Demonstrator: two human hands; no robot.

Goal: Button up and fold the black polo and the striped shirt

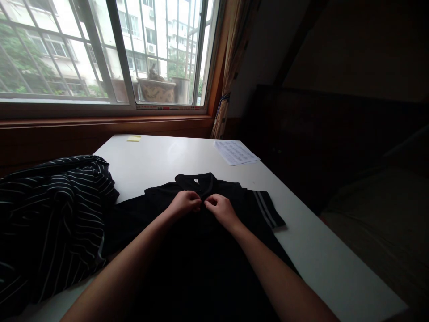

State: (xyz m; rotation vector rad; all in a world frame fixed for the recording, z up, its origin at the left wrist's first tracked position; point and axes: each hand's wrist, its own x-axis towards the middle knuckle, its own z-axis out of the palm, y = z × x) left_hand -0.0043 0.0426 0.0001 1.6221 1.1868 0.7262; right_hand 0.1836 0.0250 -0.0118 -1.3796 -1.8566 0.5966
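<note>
A black collared shirt (208,250) lies spread on the white table, its collar (212,180) toward the window and a small white label inside the neck. Grey stripes ring its right-hand sleeve (266,208). Just below the collar, at the front opening, my left hand (186,202) pinches the dark cloth with thumb and fingers together. My right hand (219,206) pinches the cloth close beside it, the fingertips of both hands a small gap apart. Any button between them is too dark and small to make out.
A heap of black-and-white striped cloth (56,219) covers the table's left side, against the shirt's left-hand sleeve. Printed papers (236,152) lie at the far right corner of the white table (321,250). A yellow sticky note (134,138) is near the back edge, below the window.
</note>
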